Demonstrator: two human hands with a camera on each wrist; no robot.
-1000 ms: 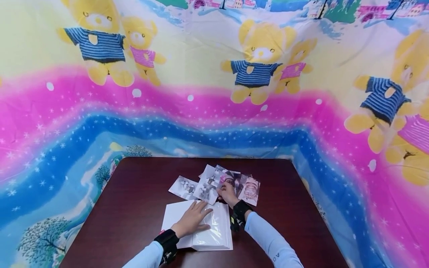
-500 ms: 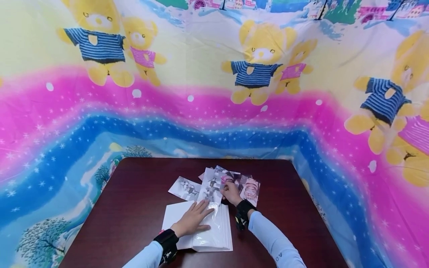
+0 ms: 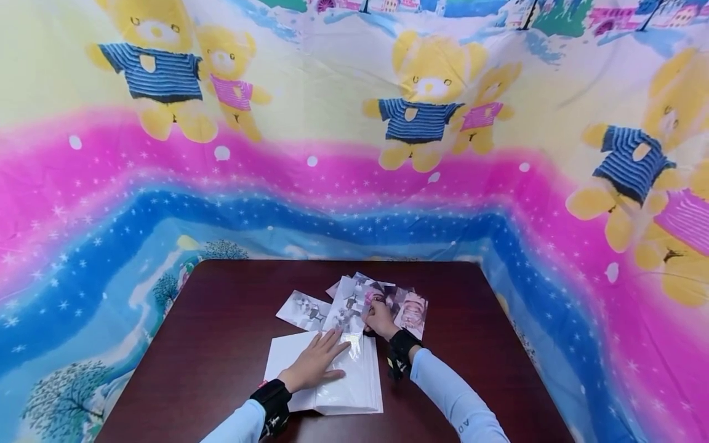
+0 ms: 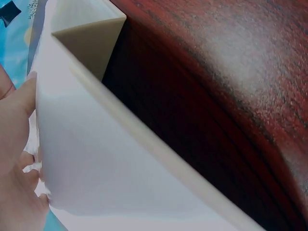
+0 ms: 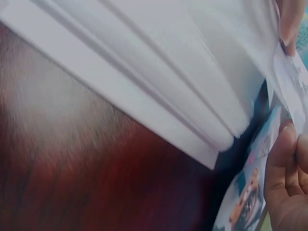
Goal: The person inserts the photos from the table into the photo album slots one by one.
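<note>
An open white photo album (image 3: 285, 351) lies on the table in the head view, with a glossy clear pocket (image 3: 349, 391) on its right page. My left hand (image 3: 312, 364) rests on it with fingers spread, fingertips by the pocket's top edge. Above that edge, my right hand (image 3: 381, 320) pinches the right side of a black-and-white photo (image 3: 344, 304), whose lower end meets the pocket. The right wrist view has the right thumb and fingers (image 5: 287, 163) on the photo (image 5: 294, 91). In the left wrist view, the album cover (image 4: 110, 154) hides part of the left hand (image 4: 17, 139).
Several loose photos lie beyond the album, among them a grey one (image 3: 304, 309) on the left and a pinkish one (image 3: 412, 311) on the right. The dark brown table (image 3: 221, 344) is backed by a bear-print cloth (image 3: 310, 209).
The right hand has shifted slightly right, and the tilted photo now stands straighter, lined up with the album's right page. The left hand stays nearly still on the album.
</note>
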